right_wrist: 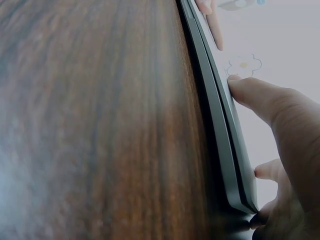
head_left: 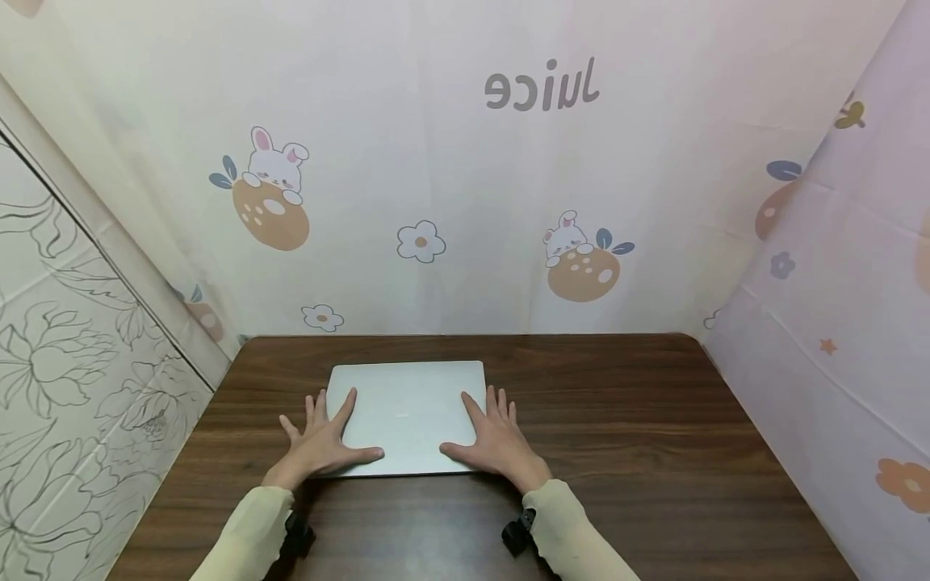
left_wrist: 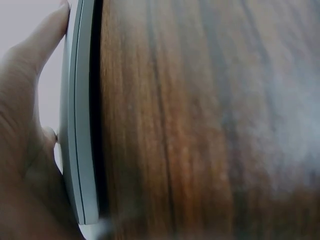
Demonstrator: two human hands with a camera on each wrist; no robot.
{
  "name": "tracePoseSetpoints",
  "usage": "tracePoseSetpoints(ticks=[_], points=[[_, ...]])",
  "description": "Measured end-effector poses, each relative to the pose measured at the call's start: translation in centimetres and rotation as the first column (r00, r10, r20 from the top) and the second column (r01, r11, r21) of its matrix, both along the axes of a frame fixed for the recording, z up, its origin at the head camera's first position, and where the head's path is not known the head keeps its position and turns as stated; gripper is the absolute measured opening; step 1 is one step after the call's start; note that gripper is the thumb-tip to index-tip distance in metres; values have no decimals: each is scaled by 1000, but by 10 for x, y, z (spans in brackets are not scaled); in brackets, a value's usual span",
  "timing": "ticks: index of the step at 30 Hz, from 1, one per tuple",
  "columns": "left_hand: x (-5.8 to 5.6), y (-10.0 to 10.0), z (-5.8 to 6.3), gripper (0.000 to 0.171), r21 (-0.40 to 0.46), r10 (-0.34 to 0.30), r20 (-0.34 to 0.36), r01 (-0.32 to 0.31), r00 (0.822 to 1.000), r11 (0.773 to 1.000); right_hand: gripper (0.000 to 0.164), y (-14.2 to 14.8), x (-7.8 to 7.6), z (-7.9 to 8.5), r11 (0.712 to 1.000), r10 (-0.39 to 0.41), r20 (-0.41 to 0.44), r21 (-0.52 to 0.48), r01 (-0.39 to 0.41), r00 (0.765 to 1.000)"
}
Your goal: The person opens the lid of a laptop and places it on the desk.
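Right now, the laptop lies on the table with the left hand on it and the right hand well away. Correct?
Not quite: the right hand is also on the laptop, by its right edge, as the head view shows. The laptop does lie on the table, left hand on it.

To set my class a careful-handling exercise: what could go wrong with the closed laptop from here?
1. The left hand and right hand each have the thumb and forefinger on the lid of the laptop; pressing hard might strain it.
2. Their fingers look spread rather than curled round its sides, so lifting from this hold might let it slip.
3. It lies flat on the table, so pushing it sideways might scuff either surface.
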State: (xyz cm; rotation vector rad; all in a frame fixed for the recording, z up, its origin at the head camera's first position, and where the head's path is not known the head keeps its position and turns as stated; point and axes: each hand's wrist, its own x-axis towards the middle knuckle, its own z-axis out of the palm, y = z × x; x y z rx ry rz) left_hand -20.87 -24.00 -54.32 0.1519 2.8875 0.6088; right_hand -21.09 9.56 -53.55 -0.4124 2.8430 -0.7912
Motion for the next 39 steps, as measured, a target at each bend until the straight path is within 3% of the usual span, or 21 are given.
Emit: tracePoseSetpoints(ticks=[39], points=[[0, 21, -2, 129, 19, -9, -39, 10, 999, 1000, 101, 16, 4, 3, 1000, -23, 28, -9, 23, 999]])
